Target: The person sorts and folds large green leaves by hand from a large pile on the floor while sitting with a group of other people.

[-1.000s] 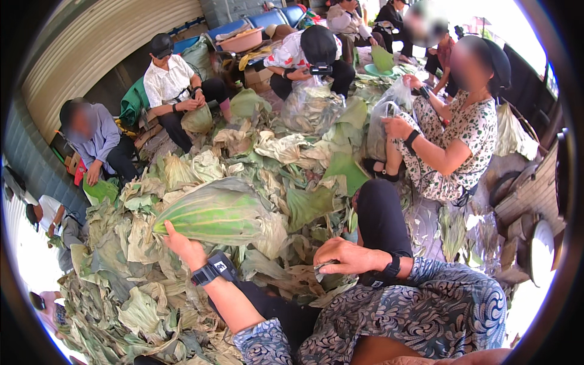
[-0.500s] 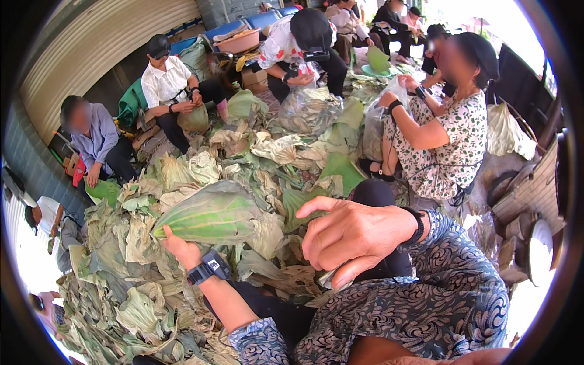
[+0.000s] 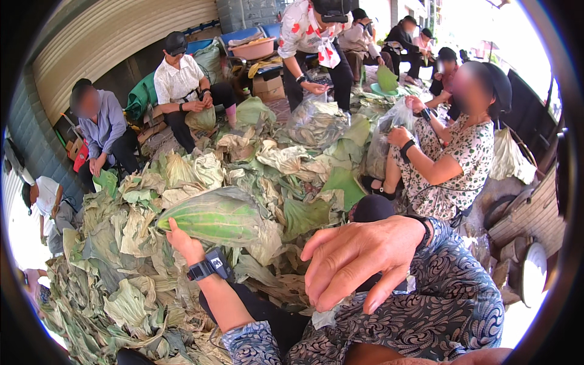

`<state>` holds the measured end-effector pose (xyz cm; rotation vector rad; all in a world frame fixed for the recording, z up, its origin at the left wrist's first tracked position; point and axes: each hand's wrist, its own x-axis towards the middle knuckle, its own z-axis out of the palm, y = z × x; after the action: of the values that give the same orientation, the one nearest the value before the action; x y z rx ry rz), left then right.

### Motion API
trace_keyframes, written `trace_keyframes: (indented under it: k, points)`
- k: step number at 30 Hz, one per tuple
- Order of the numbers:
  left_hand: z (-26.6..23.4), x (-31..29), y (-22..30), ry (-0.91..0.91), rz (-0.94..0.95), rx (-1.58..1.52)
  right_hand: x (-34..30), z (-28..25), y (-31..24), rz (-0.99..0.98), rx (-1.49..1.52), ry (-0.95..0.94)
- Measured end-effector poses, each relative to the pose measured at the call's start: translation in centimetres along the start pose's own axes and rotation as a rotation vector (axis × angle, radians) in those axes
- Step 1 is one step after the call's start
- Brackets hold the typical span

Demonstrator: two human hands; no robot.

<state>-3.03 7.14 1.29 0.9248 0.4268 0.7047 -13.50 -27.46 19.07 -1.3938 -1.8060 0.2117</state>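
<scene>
A large green leaf with pale veins [image 3: 213, 219], folded into a long tapering shape, lies across the heap of dried leaves. My left hand [image 3: 184, 241] pinches its narrow tip between thumb and fingers. Over my lap, my right hand [image 3: 365, 258] hovers palm down, its fingers bent and spread, the thumb apart from them. Just beneath its fingertips shows a small greyish scrap [image 3: 325, 318]; whether the fingers touch it I cannot tell. The palm side of this hand is hidden.
Dried leaves [image 3: 131, 307] are heaped in front and to the left. Several people sit around the heap. At the right a seated person holds a clear plastic bag [image 3: 378, 146]; another bag [image 3: 313, 125] full of leaves stands at the back. A pink basin [image 3: 254, 48] rests behind.
My right hand has lowered slightly, and its thumb has parted from the fingers. The left hand keeps hold of the leaf. At the back, a person in a red-patterned shirt has straightened up.
</scene>
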Motion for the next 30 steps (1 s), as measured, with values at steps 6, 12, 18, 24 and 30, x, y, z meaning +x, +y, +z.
trace_keyframes:
  k: [6, 12, 18, 24, 30]
  points:
    - [0.3, 0.3, -0.5, -0.053, 0.018, -0.051, 5.0, -0.8, -2.5, -0.160, 0.060, 0.192]
    - [1.8, -0.2, -0.1, 0.019, 0.000, -0.060, 4.6, -1.2, -2.8, -0.073, 0.032, 0.306]
    - [1.0, 0.4, 0.9, 0.055, 0.083, -0.049, 3.7, -1.1, -1.6, -0.075, 0.105, 0.209]
    - [1.2, 0.6, 1.7, 0.034, 0.061, -0.126, 3.1, -2.3, -0.9, -0.067, 0.094, 0.087]
    - [0.4, 1.1, 1.5, 0.013, 0.152, -0.049, 2.0, -3.6, 0.1, -0.110, 0.175, 0.046]
